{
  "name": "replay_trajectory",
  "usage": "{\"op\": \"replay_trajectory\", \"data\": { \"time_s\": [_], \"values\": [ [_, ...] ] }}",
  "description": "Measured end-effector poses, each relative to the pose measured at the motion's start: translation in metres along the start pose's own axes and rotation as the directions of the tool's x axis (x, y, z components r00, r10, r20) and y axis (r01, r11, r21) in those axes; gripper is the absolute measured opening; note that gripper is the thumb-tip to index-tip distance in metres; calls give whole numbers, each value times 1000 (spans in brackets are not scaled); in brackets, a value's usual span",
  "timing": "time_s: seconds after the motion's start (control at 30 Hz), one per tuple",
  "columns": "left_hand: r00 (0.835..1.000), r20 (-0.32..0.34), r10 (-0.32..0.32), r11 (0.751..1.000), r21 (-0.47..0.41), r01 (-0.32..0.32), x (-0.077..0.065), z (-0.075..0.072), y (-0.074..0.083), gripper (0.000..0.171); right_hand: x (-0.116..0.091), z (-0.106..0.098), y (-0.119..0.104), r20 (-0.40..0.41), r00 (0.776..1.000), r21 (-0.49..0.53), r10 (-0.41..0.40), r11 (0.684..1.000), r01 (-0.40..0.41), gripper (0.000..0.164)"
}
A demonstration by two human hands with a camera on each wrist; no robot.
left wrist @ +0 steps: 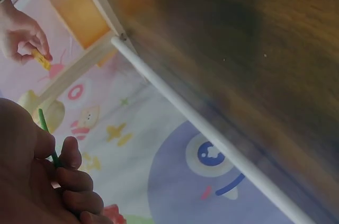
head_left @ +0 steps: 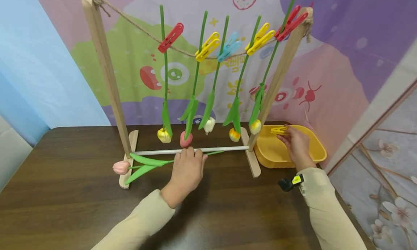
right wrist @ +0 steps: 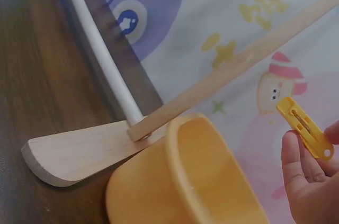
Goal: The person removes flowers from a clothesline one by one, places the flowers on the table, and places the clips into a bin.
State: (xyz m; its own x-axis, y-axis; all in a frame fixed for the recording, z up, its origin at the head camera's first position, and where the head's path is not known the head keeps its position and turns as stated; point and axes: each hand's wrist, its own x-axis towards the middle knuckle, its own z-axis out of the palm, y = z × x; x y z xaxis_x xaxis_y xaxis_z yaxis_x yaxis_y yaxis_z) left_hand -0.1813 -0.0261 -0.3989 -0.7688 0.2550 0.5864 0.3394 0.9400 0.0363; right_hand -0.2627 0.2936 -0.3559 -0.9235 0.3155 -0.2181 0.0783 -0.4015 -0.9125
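In the head view my left hand (head_left: 186, 170) grips the green stem of a light pink tulip (head_left: 151, 162), which lies sideways with its bloom to the left, just in front of the rack's white bar (head_left: 224, 149). The left wrist view shows the stem (left wrist: 48, 138) poking out between thumb and fingers. My right hand (head_left: 298, 145) pinches a yellow clothespin (head_left: 279, 130) above the yellow basin (head_left: 272, 165). Several tulips hang bloom-down from the twine (head_left: 140, 27), each held by a clothespin: a red one (head_left: 171, 38), yellow ones (head_left: 207, 47), a blue one (head_left: 229, 47) and another red one (head_left: 291, 23).
The wooden rack's left post (head_left: 105, 72) and right post (head_left: 281, 78) stand on flat feet upon the brown table (head_left: 65, 206). Behind them hangs a cartoon-patterned cloth (head_left: 130, 58). A flowered panel (head_left: 384, 163) borders the right side.
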Motion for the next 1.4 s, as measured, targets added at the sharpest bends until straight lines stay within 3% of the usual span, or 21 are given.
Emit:
{"op": "replay_trajectory", "data": {
  "time_s": [0.23, 0.43, 0.67, 1.0, 1.4],
  "values": [
    [998, 52, -20, 1000, -8, 21, 0, 9, 4, 28, 6, -3, 10, -3, 999, 3, 48, 999, -48, 16],
    [999, 52, -17, 1000, -7, 17, 0, 19, 7, 29, 10, -7, 15, 11, 996, -14, 94, 995, -94, 8],
    [995, 95, -10, 999, -40, 14, -2, 31, 11, 29, 14, -10, 19, 19, 989, -46, 150, 988, -149, 14],
    [994, 107, -9, 999, -45, 14, -2, 48, 12, 29, 21, -5, 29, 23, 989, -112, 146, 983, -143, 19],
    [976, 215, -21, 996, -83, 40, 2, 63, 19, 30, 32, -2, 41, 6, 987, -212, 162, 965, -157, 10]
  ]
}}
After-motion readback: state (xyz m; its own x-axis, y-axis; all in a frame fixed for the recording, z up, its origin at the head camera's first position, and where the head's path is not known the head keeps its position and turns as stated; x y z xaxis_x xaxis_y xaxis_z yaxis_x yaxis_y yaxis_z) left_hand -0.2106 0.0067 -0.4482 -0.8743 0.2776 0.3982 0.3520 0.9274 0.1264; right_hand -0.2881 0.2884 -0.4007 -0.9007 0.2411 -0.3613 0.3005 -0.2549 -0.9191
